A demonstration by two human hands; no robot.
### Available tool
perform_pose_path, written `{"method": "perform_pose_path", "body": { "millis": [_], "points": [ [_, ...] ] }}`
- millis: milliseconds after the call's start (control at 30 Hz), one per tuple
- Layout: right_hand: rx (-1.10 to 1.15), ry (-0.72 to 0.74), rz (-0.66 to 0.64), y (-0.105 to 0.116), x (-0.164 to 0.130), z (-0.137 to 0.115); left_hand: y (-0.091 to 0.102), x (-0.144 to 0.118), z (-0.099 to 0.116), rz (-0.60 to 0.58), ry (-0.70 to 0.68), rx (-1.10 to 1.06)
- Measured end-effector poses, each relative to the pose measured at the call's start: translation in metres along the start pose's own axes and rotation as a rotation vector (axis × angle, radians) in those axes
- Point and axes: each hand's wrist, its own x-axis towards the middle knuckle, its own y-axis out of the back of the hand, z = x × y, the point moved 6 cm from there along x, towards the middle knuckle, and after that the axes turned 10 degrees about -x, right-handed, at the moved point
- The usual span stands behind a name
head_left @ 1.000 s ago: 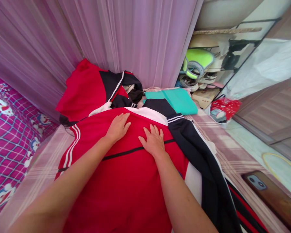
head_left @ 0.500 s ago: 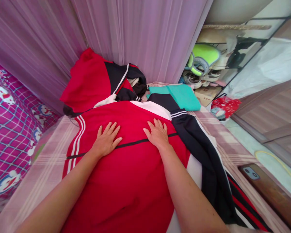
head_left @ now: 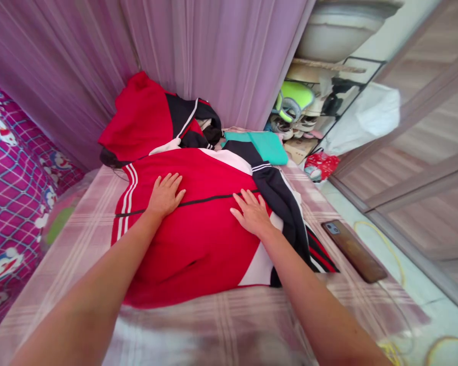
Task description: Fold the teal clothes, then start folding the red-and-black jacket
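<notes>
A red, white and black track jacket (head_left: 198, 234) lies spread out flat, a thin dark line running across it and white stripes at its left edge. My left hand (head_left: 165, 194) rests on the red cloth just at that line, palm down with fingers spread. Further right, my right hand (head_left: 253, 212) also lies flat on the jacket, fingers apart, near the line's right end. A black sleeve (head_left: 277, 190) with white cuff stripes is laid along the right side. Neither hand grips the cloth.
Behind the jacket is a bunched red and black garment (head_left: 141, 119) against a purple curtain (head_left: 221, 61). A folded teal cloth (head_left: 270, 147) sits behind the sleeve. On the plaid bedsheet (head_left: 76, 244), a phone (head_left: 353, 251) lies at right. Shelves with shoes (head_left: 305, 123) stand beyond.
My view has pulled back and turned right, showing the jacket's near edge and more floor. My right hand has slid toward me over the cloth; my left hand stays near the dark line.
</notes>
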Motion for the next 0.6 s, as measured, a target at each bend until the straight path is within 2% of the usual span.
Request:
{"method": "perform_pose_path", "body": {
  "millis": [100, 233, 367, 467, 533, 600],
  "points": [
    [-0.031, -0.035, -0.048, -0.009, -0.028, 0.009, 0.011, -0.003, 0.009, 0.031, -0.016, 0.015],
    [0.002, -0.069, -0.075, -0.005, -0.037, 0.007, 0.025, -0.024, 0.028, 0.051, 0.044, 0.057],
    [0.042, -0.072, -0.031, 0.006, -0.054, -0.004, 0.02, -0.084, 0.044, -0.082, 0.088, 0.061],
    [0.038, -0.017, -0.043, 0.001, -0.073, -0.01, 0.014, -0.132, 0.046, -0.111, 0.082, 0.098],
    [0.031, -0.008, -0.063, -0.006, -0.081, -0.009, 0.013, -0.152, 0.042, -0.093, 0.092, 0.117],
    [0.024, -0.018, -0.056, -0.01, -0.083, -0.007, 0.012, -0.159, 0.036, -0.074, 0.099, 0.112]
  ]
}}
